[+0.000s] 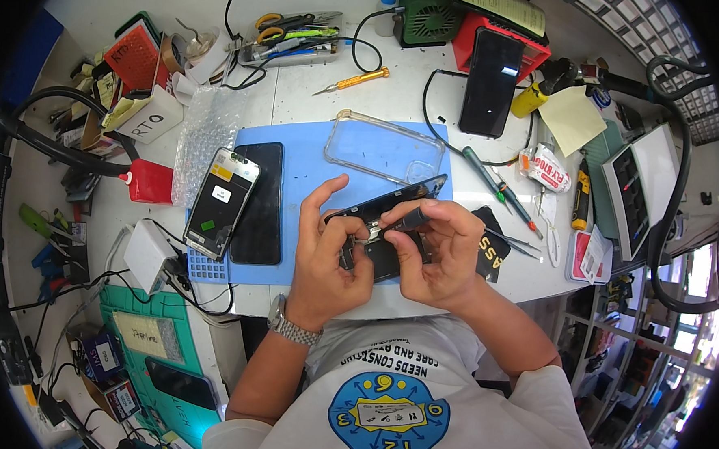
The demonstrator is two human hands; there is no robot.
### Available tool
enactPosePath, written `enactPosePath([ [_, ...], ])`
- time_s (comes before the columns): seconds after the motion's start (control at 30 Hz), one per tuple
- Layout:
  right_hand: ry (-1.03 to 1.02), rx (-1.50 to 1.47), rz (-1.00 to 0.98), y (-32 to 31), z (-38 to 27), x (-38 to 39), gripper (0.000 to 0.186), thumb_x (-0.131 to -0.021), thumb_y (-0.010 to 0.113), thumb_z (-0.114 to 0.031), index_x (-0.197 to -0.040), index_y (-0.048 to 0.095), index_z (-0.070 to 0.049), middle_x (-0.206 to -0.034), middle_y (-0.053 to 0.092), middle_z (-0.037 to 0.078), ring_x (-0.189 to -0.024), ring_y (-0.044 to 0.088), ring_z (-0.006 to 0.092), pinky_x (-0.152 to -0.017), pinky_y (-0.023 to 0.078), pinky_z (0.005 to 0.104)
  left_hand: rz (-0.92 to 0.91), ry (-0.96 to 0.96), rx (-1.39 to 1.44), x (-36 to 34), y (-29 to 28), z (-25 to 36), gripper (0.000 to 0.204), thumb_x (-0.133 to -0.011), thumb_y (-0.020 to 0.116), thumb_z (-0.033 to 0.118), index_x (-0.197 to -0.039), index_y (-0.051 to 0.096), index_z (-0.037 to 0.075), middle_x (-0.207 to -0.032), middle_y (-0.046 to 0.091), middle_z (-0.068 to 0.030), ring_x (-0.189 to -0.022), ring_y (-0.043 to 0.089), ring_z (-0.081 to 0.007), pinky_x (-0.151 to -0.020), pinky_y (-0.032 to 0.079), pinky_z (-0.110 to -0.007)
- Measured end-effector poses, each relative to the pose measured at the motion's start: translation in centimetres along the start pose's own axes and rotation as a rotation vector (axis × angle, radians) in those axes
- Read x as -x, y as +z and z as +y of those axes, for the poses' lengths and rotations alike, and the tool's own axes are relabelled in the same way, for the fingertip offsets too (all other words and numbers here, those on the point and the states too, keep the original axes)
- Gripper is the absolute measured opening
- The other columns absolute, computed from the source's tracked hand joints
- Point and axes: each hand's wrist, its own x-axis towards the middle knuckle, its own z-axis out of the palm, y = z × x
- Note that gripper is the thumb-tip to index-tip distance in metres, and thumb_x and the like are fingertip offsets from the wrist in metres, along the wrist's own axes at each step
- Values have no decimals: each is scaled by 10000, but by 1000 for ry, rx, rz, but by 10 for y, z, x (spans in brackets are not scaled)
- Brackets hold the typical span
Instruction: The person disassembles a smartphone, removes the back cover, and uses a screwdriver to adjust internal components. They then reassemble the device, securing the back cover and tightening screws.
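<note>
I hold an opened dark phone (383,262) over the blue mat (291,140), its upper panel (385,192) raised at an angle. My left hand (331,264) grips the phone's left side, fingers curled and thumb by a small silvery part (374,232) inside. My right hand (443,257) is closed on a short dark piece (410,220) at that part; I cannot make out what it is. A clear case (356,127) lies behind the phone. A detached screen assembly (222,203) rests partly on another black phone (260,203) to the left. Tweezers (513,242) lie right of my hands.
A yellow screwdriver (351,81), tool tray (291,46) and black phone on a red stand (487,81) stand or lie at the back. A soldering-type pen (492,179) lies at right, boxes (142,111) and a red bottle (150,181) at left. A cluttered green mat (124,302) is lower left.
</note>
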Motion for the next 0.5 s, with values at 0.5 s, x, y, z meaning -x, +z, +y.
enactPosePath([
  [0.5, -129, 222, -4, 0, -24, -24, 563, -841, 755, 171, -1363, 740, -40, -1237, 695, 168, -978, 753, 273, -811, 614, 357, -24, 108, -44, -3, -1, -5, 205, -814, 741, -73, -978, 640, -5, -1537, 496, -328, -813, 697, -198, -718, 573, -327],
])
